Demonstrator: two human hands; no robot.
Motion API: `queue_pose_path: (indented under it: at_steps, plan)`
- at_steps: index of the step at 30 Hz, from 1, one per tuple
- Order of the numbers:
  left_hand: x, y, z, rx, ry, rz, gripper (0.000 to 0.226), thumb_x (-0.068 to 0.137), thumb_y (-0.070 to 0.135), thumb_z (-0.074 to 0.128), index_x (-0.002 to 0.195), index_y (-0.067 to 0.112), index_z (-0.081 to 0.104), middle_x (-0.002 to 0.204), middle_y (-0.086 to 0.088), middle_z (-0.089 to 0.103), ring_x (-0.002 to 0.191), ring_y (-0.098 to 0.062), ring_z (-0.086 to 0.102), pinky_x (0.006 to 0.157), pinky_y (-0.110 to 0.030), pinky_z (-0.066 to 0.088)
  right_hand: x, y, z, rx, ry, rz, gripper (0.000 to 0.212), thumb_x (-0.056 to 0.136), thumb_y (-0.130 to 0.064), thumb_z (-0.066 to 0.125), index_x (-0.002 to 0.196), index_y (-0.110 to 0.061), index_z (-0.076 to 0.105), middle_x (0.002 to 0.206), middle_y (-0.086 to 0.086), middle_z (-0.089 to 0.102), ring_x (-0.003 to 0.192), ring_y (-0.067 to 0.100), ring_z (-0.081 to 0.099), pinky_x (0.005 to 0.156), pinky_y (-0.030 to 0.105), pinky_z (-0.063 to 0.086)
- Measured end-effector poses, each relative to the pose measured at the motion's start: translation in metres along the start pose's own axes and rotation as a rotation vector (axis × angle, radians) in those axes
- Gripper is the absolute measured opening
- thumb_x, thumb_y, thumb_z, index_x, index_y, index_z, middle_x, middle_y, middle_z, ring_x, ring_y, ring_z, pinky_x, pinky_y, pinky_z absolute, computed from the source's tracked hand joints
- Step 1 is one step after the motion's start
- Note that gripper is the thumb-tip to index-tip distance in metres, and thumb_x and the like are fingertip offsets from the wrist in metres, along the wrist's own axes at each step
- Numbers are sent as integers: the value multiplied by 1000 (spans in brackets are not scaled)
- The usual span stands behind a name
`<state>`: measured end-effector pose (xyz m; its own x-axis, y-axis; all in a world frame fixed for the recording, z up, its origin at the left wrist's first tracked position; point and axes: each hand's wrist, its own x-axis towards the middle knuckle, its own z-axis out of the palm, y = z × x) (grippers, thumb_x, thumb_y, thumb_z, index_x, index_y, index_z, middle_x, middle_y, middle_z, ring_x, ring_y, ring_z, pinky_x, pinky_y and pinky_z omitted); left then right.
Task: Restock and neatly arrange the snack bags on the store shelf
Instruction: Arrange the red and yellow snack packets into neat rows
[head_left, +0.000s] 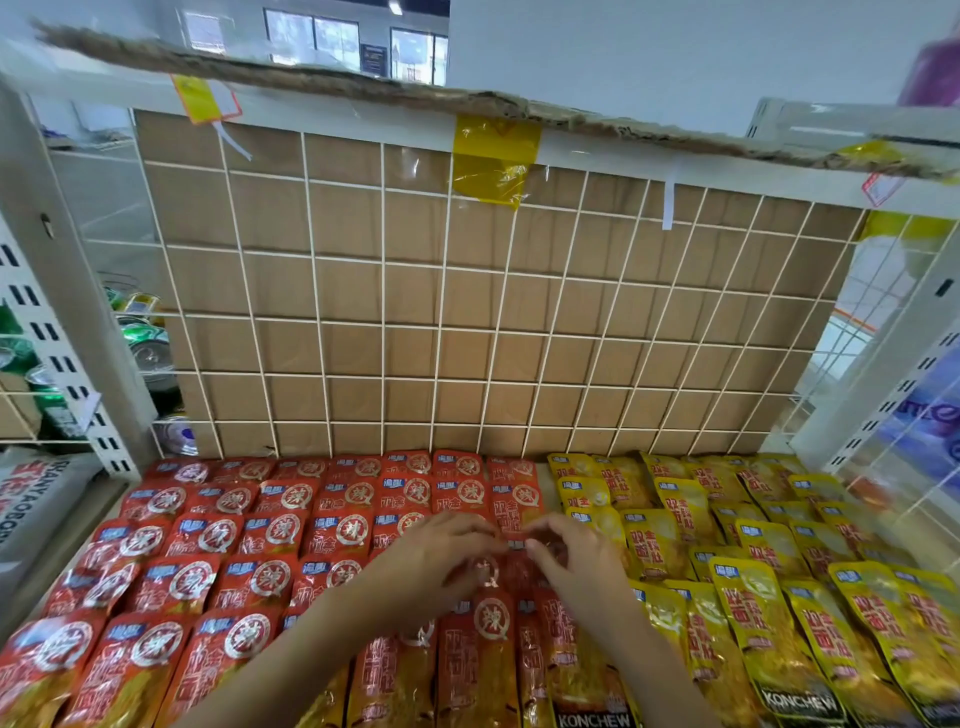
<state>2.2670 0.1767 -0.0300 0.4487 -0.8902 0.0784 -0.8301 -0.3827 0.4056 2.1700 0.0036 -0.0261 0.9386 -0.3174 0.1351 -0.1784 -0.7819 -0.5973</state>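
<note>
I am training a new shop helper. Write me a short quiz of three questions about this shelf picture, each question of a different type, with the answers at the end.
1. True or false: cardboard stands behind the wire grid at the shelf's back.
2. The left hand and right hand meet: A) at the far left end of the red rows; B) near the border between the red snack bags and the yellow snack bags; C) against the wire grid.
3. Fill in: the yellow snack bags lie to the ___ of the red ones.
Key: 1 true; 2 B; 3 right.
</note>
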Motion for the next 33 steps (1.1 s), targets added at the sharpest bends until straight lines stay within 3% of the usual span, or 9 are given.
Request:
queue_pose_path:
  at_steps: [6,11,16,20,25,29,33]
  plan:
    - [-12,12,13,17,-69,60,44,92,48,26,133,43,40,149,20,21,132,5,6,110,-24,3,-12,8,-6,-11,9,35,12,91,-28,57,102,-27,62,98,-15,60,91,-1,56,81,14,45]
    - [-16,12,15,32,-92,48,44,88,50,24,129,43,41,152,20,16,138,2,1,111,-27,2,-20,7,-5,-12,29,0,14,91,-24,57,104,-24,62,95,-19,57,79,-12,52,67,-1,38]
    - [-19,11,13,23,-112,29,47,87,53,23,131,44,38,152,20,13,136,3,0,114,-30,6,-25,7,-5,-43,49,-24,14,92,-24,56,105,-25,62,96,-22,53,78,-15,49,69,-1,37]
    - [-13,16,6,-12,-60,-6,46,91,49,31,136,42,35,151,22,15,138,2,6,109,-23,5,-28,15,-12,-118,86,-13,13,91,-26,57,103,-25,63,97,-21,54,85,-10,51,66,0,36]
    - [13,11,-5,-1,63,-103,37,96,34,43,133,33,43,140,16,36,130,-3,30,113,-25,21,-26,26,-17,-175,55,4,18,89,-28,58,106,-24,63,105,-14,58,99,3,56,81,15,46]
    - [41,4,-14,3,106,-162,35,96,28,47,131,25,48,139,7,40,131,-12,34,112,-28,24,-18,25,-20,-223,9,8,21,91,-32,55,110,-26,61,110,-13,56,104,3,53,85,17,42]
    - [70,-9,-15,36,100,-181,32,94,26,50,125,21,54,126,0,50,120,-15,43,101,-27,32,-5,21,-19,-302,-52,-4,27,93,-35,52,117,-25,57,115,-10,55,109,6,51,88,19,40]
